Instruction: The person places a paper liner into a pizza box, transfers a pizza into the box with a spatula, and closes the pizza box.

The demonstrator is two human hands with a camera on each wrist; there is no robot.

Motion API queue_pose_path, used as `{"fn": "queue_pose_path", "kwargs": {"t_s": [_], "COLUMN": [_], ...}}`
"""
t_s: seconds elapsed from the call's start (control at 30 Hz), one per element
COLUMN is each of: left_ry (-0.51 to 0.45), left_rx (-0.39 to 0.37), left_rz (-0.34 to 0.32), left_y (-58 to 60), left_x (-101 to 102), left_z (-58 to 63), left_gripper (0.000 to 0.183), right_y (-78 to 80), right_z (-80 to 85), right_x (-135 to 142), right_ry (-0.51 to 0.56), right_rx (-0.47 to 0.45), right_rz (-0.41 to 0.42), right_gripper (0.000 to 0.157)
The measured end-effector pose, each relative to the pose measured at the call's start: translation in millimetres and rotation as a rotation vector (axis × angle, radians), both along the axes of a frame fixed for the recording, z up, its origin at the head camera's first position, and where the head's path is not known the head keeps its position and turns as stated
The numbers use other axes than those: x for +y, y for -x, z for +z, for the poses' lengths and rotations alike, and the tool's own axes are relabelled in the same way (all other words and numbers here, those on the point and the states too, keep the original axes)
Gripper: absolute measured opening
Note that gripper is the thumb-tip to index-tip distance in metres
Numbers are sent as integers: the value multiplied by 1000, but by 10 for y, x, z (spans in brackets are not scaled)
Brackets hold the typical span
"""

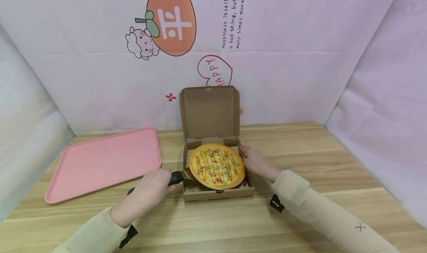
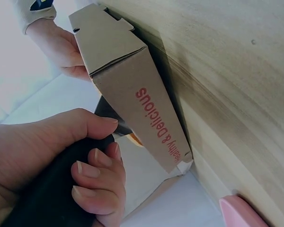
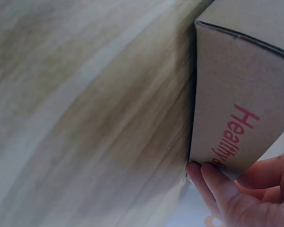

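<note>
Pizza (image 1: 217,167) in open box (image 1: 200,197) on tabletop (image 1: 213,227), left hand (image 1: 151,186) with fingers curled round server (image 1: 176,177) at pizza's left edge, right hand (image 1: 256,160) with fingers gripping box's right side, pink tray (image 1: 106,164) at left

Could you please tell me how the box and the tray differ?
The box is plain brown with red lettering on its sides, while the tray is pink.
The box has deeper walls and a raised lid; the tray is shallow and lidless.
The box has the pizza in it, whereas the tray's surface is bare.
Both rest on the wooden table.
</note>
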State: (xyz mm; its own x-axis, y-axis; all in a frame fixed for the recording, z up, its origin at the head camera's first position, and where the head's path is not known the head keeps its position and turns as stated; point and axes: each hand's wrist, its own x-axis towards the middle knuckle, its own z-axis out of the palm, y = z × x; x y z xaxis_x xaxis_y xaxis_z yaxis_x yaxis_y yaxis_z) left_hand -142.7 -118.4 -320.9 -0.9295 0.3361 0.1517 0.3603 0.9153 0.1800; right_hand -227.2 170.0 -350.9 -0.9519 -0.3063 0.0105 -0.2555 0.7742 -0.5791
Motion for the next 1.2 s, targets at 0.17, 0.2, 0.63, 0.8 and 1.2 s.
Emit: {"fn": "queue_pose_path", "kwargs": {"t_s": [0.17,0.2,0.63,0.8,1.2], "left_ry": [-2,-3,36,73,136], "left_rx": [-6,-8,-95,-112,-143], "left_rz": [-1,-1,5,-4,9], "left_y": [-1,-1,-22,-17,-35], "left_x": [13,13,-52,-88,-72], "left_z": [-8,-11,129,185,351], "left_gripper": [27,27,25,24,26], "right_y": [9,9,5,11,5], "right_z": [-7,-8,-10,-12,29], "right_x": [6,8,8,4,17], "right_ry": [-7,-7,0,-3,18], "right_rx": [-3,-2,-2,-20,-44], "right_rz": [-1,1,5,13,35], "right_gripper": [46,46,46,46,47]}}
